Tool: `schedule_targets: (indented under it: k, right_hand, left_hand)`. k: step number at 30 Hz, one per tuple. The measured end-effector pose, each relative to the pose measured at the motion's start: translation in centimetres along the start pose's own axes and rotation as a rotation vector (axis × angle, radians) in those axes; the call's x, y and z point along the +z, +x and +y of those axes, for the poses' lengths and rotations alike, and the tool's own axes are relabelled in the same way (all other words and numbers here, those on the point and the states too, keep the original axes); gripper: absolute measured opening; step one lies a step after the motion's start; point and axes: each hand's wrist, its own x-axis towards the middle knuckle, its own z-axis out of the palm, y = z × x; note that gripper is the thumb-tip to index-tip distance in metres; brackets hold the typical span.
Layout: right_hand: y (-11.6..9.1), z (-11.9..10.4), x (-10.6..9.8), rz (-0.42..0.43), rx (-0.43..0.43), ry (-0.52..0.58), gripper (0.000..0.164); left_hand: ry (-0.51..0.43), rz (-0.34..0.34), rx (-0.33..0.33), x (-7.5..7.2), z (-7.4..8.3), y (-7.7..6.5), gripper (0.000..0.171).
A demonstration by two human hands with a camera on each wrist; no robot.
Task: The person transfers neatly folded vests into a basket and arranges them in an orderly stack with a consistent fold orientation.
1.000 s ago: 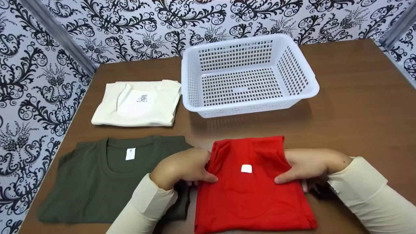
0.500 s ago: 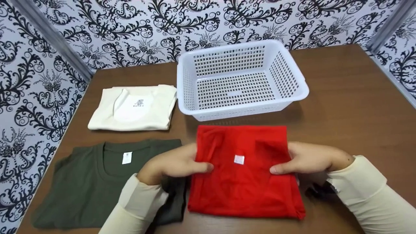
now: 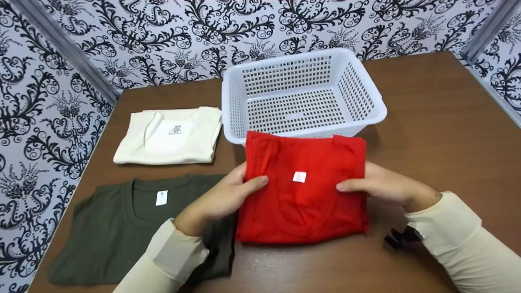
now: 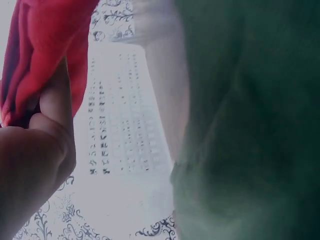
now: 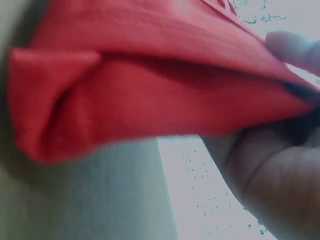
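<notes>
A folded red T-shirt [image 3: 301, 203] with a small white neck label is held up off the table, its top edge overlapping the front of the white basket. My left hand [image 3: 232, 191] grips its left side, thumb on top and fingers hidden beneath. On the opposite side my right hand [image 3: 386, 185] holds it the same way. In the right wrist view, the layered edge of the red T-shirt [image 5: 165, 100] lies between thumb and fingers. The left wrist view shows my left hand [image 4: 40, 145] under the red cloth, blurred.
A white perforated basket [image 3: 301, 132] with nothing in it stands at the back middle. Left of it lies a folded cream T-shirt [image 3: 203, 138]. A folded dark green T-shirt [image 3: 101, 240] is at the front left, partly under my left forearm. Patterned walls [image 3: 260, 24] border the brown table [image 3: 427, 122].
Both hands have lifted the red T-shirt from the table and moved it forward toward the basket. The cream and green T-shirts stay where they were.
</notes>
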Motion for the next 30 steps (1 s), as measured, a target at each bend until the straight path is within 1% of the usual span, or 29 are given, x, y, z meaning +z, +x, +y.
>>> schedule_targets:
  k: [2, 4, 6, 9, 11, 12, 15, 17, 18, 20, 24, 28, 29, 30]
  right_hand:
    - [0.2, 0.1, 0.1, -0.001, 0.005, 0.051, 0.041]
    - [0.4, 0.3, 0.1, 0.008, 0.006, 0.067, 0.04]
    - [0.7, 0.3, 0.1, 0.022, -0.011, 0.045, 0.039]
    - [1.0, 0.1, 0.1, 0.059, -0.044, -0.035, 0.037]
    - [1.0, -0.3, 0.1, 0.088, -0.065, -0.069, 0.035]
    - [0.9, -0.5, 0.1, 0.103, -0.068, -0.067, 0.034]
    - [0.3, -1.3, 0.2, 0.164, -0.073, -0.014, 0.034]
    - [0.2, -2.3, 0.1, 0.213, -0.074, 0.005, 0.035]
    - [0.2, -2.8, 0.0, 0.234, -0.075, 0.014, 0.035]
    - [0.4, -4.0, -0.5, 0.277, -0.07, -0.006, 0.037]
    - [1.7, -6.4, -2.0, 0.33, -0.03, -0.069, 0.049]
    - [3.5, -8.6, -3.7, 0.373, 0.026, -0.153, 0.055]
    - [4.0, -9.1, -4.2, 0.378, 0.037, -0.185, 0.056]
    - [4.5, -9.5, -4.8, 0.384, 0.052, -0.222, 0.056]
  left_hand:
    - [-0.018, 0.0, 0.006, 0.2, 0.0, 0.0, 0.047]
    - [-0.037, 0.005, 0.004, 0.3, -0.1, 0.1, 0.048]
    - [-0.062, 0.023, -0.004, 0.3, 0.0, 0.0, 0.048]
    - [-0.07, 0.054, 0.0, 0.3, 0.3, -0.2, 0.047]
    - [-0.065, 0.074, 0.018, 0.3, 0.7, -0.5, 0.045]
    - [-0.059, 0.08, 0.028, 0.3, 1.0, -0.6, 0.045]
    - [-0.041, 0.087, 0.068, 0.2, 2.0, -0.7, 0.044]
    - [-0.032, 0.095, 0.093, -0.2, 2.8, -0.4, 0.044]
    - [-0.021, 0.1, 0.106, -0.4, 3.2, -0.2, 0.044]
    - [-0.001, 0.121, 0.133, -0.9, 4.0, 0.4, 0.044]
    - [0.039, 0.19, 0.154, -1.9, 5.5, 2.1, 0.046]
    - [0.096, 0.268, 0.142, -3.1, 7.0, 3.9, 0.05]
    - [0.122, 0.288, 0.137, -3.5, 7.4, 4.4, 0.051]
    - [0.128, 0.301, 0.132, -3.9, 7.9, 5.0, 0.049]
